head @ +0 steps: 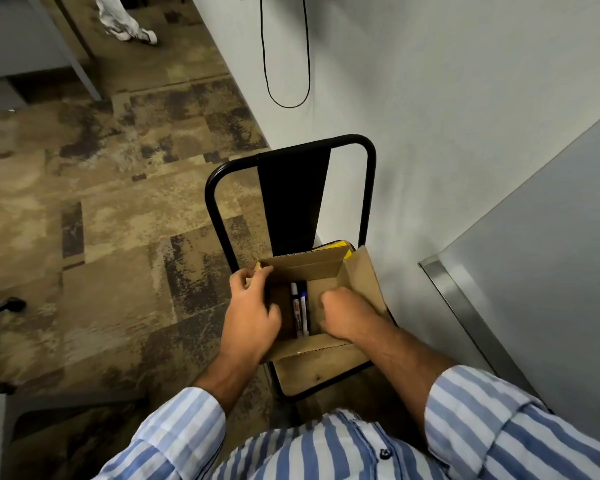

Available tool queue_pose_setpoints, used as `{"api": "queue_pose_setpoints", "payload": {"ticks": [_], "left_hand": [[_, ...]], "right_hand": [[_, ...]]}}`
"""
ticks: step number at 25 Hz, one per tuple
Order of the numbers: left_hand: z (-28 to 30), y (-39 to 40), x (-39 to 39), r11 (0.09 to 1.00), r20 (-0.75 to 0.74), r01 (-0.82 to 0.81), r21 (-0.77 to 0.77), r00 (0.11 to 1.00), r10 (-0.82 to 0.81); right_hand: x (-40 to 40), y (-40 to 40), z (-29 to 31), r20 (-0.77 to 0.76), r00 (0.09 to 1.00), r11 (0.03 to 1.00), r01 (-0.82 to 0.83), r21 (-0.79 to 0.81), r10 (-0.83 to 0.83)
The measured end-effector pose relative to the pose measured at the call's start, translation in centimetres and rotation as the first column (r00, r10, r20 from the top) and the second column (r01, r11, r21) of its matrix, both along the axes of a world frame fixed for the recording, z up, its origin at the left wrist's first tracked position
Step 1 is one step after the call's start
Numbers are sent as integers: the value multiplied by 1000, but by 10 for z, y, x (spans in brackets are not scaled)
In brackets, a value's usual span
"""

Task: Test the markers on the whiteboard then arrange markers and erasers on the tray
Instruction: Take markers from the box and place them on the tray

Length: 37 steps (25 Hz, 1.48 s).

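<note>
An open cardboard box (329, 268) stands on the seat of a black chair (291, 188). Inside it lie two white markers (299, 308), one with a black cap and one with a blue cap. My left hand (252, 313) holds the box's left wall, thumb over the rim. My right hand (347, 313) reaches down into the right side of the box with curled fingers; its fingertips are hidden, so I cannot tell what they hold. A whiteboard (548, 258) with a metal frame stands at the right.
A white wall (430, 98) with a hanging black cable (284, 64) is behind the chair. Something yellow (345, 245) shows behind the box. Patterned carpet spreads left. Another person's legs (125, 22) are far off at top left. A grey desk stands top left.
</note>
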<state>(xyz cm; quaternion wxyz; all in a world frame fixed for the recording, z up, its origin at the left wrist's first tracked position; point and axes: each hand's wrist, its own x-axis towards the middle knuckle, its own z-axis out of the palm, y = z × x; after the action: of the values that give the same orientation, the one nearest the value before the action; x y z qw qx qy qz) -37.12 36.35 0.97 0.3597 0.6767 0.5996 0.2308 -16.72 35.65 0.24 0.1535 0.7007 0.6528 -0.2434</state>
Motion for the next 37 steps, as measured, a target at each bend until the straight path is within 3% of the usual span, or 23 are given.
{"api": "queue_pose_setpoints", "payload": {"ticks": [4,7,11,17,23,28,30,32,34,37], "left_hand": [[9,-3,-5,999,-37,-27,-20,999,26],[12,-3,-10,999,-36,-8,-32,999,7],[11,0,-19,998,-1,-3,-62,1000,3],[9,3,-25,997,27,1,-75,1000,1],[9,5,-25,998,21,14,-63,1000,-12],[9,5,-26,995,6,41,-87,999,-40],[11,6,-28,997,-68,48,-59,996,-52],[13,11,-30,987,-243,120,104,966,-92],[15,17,-33,920,-466,300,252,871,-157],[21,25,-30,826,-677,536,173,674,-295]], "right_hand": [[-22,20,-39,-129,968,971,197,-137,-215],[-41,31,-63,-117,939,944,309,-116,-322],[-52,38,-74,5,949,946,315,-73,-316],[-56,45,-76,22,939,934,345,-92,-344],[-78,55,-87,-216,846,868,446,-218,-488],[-90,59,-95,-216,860,885,431,-178,-463],[-92,60,-99,-162,899,910,387,-148,-408],[-93,57,-103,-165,911,926,368,-86,-377],[-92,55,-106,-182,923,940,335,-57,-340],[-89,57,-105,-243,888,921,375,-105,-389]]}}
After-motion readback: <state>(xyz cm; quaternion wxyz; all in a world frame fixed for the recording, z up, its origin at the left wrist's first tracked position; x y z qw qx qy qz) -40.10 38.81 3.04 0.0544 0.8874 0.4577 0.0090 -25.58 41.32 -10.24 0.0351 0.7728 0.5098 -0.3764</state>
